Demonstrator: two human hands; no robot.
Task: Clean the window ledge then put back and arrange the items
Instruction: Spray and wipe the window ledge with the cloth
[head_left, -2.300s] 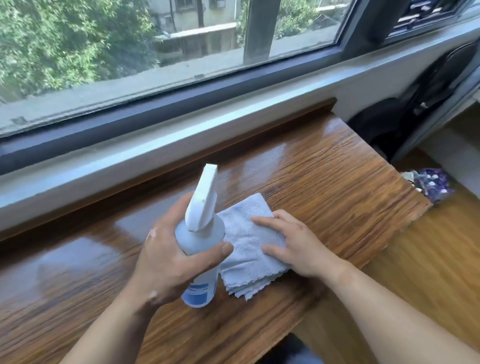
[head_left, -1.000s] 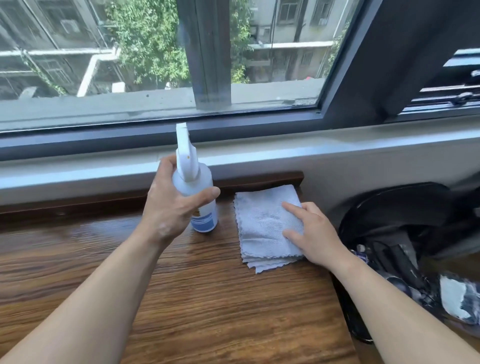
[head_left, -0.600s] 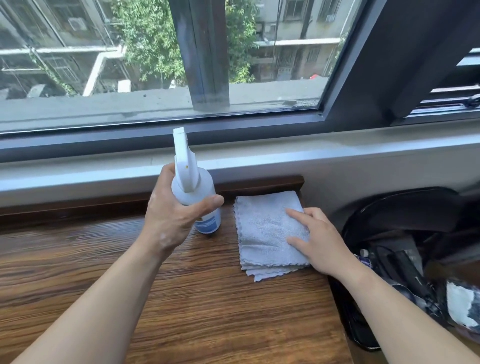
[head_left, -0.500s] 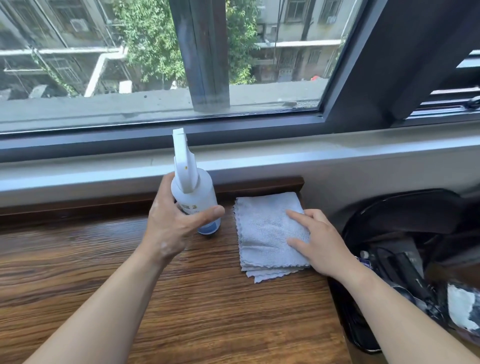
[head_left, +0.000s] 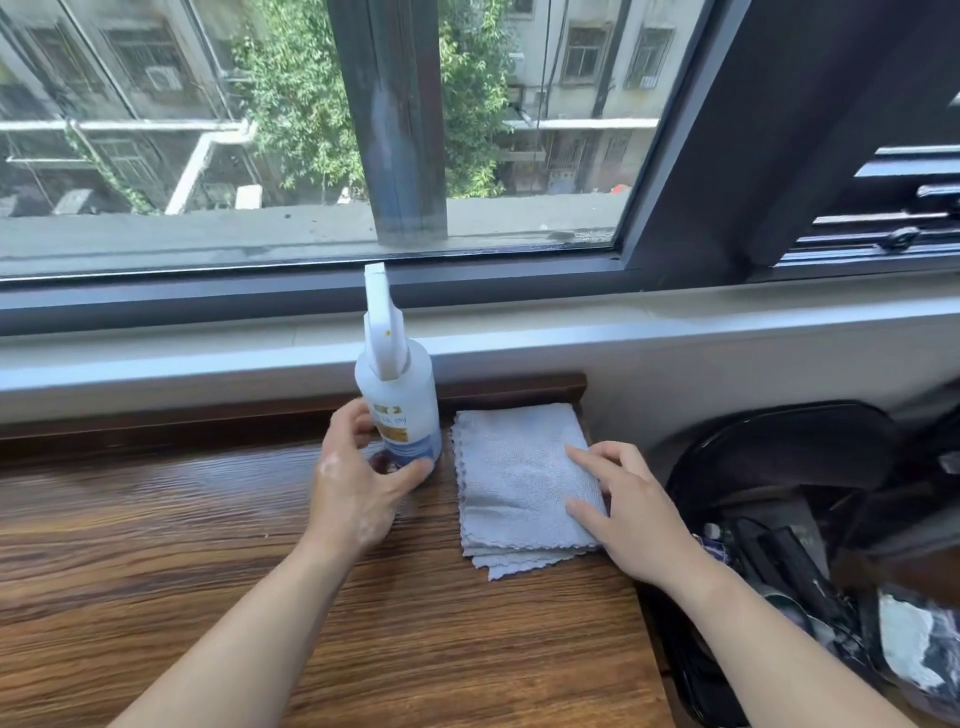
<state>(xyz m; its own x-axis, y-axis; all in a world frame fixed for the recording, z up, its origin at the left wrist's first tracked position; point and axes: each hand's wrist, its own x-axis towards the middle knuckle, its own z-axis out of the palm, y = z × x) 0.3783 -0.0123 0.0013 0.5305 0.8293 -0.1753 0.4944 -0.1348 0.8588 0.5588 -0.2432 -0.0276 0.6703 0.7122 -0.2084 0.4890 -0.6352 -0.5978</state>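
A white spray bottle (head_left: 399, 410) with a blue-and-yellow label stands upright on the wooden window ledge (head_left: 208, 545), near the back rail. My left hand (head_left: 358, 488) curls loosely round its base, thumb on the front and fingers on the left side. Just right of the bottle lies a folded pale blue cloth (head_left: 511, 478), flat in the ledge's back right corner. My right hand (head_left: 623, 504) rests on the cloth's right side with straight fingers.
A grey sill (head_left: 675, 332) and the dark window frame (head_left: 519, 280) run behind the ledge. Off the ledge's right end sits an open black bag (head_left: 779, 467) with several dark items inside. The ledge's right edge is just past the cloth.
The bottle has come down onto the ledge beside the cloth, and my left hand has slid from its middle to its base. My right hand stays on the cloth.
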